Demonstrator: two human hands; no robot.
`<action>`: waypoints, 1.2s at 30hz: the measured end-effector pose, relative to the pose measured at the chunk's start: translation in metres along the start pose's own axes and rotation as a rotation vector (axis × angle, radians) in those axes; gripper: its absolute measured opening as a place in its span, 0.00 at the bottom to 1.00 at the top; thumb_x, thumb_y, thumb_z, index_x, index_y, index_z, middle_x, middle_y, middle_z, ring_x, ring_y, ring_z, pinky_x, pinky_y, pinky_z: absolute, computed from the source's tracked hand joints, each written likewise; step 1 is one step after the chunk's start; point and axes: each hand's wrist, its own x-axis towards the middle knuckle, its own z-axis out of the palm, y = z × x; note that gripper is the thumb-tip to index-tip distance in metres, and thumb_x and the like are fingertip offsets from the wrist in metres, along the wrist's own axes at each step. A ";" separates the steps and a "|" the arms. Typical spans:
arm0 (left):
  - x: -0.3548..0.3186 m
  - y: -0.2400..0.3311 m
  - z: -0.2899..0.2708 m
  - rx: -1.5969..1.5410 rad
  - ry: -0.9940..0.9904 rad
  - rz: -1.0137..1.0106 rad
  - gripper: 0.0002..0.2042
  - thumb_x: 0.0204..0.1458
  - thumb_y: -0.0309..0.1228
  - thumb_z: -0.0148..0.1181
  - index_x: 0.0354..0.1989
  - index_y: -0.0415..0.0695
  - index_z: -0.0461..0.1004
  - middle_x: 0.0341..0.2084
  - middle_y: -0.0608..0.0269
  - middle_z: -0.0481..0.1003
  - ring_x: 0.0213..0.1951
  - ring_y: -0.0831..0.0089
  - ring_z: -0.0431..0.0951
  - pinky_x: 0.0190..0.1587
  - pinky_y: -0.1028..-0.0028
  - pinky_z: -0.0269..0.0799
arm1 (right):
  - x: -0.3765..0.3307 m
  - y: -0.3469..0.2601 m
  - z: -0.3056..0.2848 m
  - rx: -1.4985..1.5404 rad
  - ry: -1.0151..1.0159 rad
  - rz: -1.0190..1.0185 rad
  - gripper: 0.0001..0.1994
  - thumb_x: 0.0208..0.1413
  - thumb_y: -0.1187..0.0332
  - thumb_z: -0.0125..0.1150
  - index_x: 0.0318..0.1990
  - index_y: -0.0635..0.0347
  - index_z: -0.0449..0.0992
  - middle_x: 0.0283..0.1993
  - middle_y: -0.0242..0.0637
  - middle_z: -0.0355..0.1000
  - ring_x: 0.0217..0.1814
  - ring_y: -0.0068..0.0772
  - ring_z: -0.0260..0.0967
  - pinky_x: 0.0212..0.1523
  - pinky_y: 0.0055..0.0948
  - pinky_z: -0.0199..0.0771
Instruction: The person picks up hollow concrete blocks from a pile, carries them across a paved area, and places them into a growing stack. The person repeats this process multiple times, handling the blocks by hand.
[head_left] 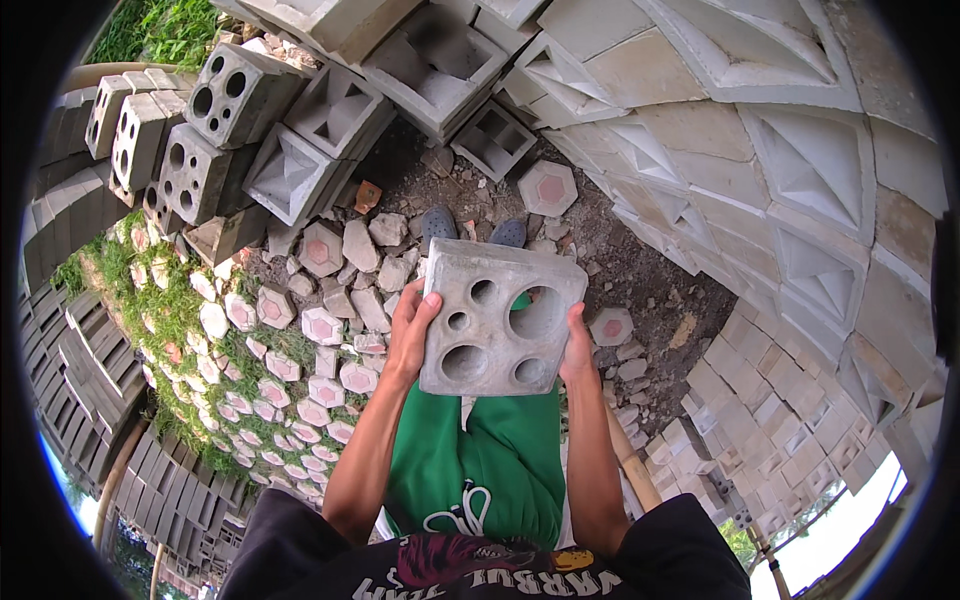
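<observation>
Between my two hands, in front of my green shorts, I hold a grey concrete vent block (487,338). Its upper face has several round holes of different sizes, and green cloth shows through the largest one. My left hand (410,328) grips its left side, thumb along the edge. On the opposite side my right hand (577,345) presses with the thumb up; its other fingers are hidden behind the block. Similar blocks with round holes, such as one grey vent block (203,170), stand stacked at the upper left.
A tall stack of pale blocks with angular recesses (800,165) rises on the right. Square hollow blocks (435,75) are piled ahead. Hexagonal pavers (320,325) and broken stones (362,245) cover the ground at left. Thin grey slabs (90,350) line the far left.
</observation>
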 end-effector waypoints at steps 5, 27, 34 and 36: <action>0.084 -0.041 0.000 -0.007 0.034 -0.004 0.30 0.55 0.47 0.56 0.59 0.37 0.62 0.45 0.53 0.72 0.48 0.68 0.71 0.53 0.70 0.64 | 0.087 0.008 -0.022 -0.035 0.030 -0.033 0.39 0.50 0.49 0.66 0.63 0.65 0.59 0.60 0.42 0.63 0.61 0.36 0.62 0.60 0.38 0.63; 0.504 -0.199 0.015 0.135 -0.091 -0.017 0.41 0.47 0.59 0.58 0.56 0.30 0.66 0.47 0.49 0.73 0.49 0.64 0.73 0.54 0.69 0.66 | 0.500 0.059 -0.150 0.010 0.081 -0.107 0.17 0.42 0.64 0.60 0.41 0.60 0.73 0.40 0.41 0.72 0.41 0.38 0.72 0.44 0.38 0.73; 0.542 -0.190 0.033 0.210 -0.011 0.085 0.43 0.42 0.60 0.63 0.53 0.28 0.69 0.45 0.49 0.75 0.45 0.62 0.75 0.52 0.69 0.67 | 0.558 0.039 -0.160 -0.011 0.070 -0.140 0.19 0.39 0.62 0.63 0.40 0.62 0.72 0.39 0.41 0.72 0.40 0.38 0.70 0.46 0.37 0.71; 0.549 -0.184 0.035 0.284 -0.014 0.115 0.45 0.41 0.60 0.63 0.56 0.29 0.66 0.50 0.48 0.72 0.50 0.62 0.73 0.56 0.68 0.64 | 0.566 0.037 -0.161 0.008 0.072 -0.139 0.19 0.39 0.62 0.63 0.40 0.62 0.72 0.39 0.41 0.72 0.40 0.38 0.70 0.46 0.38 0.71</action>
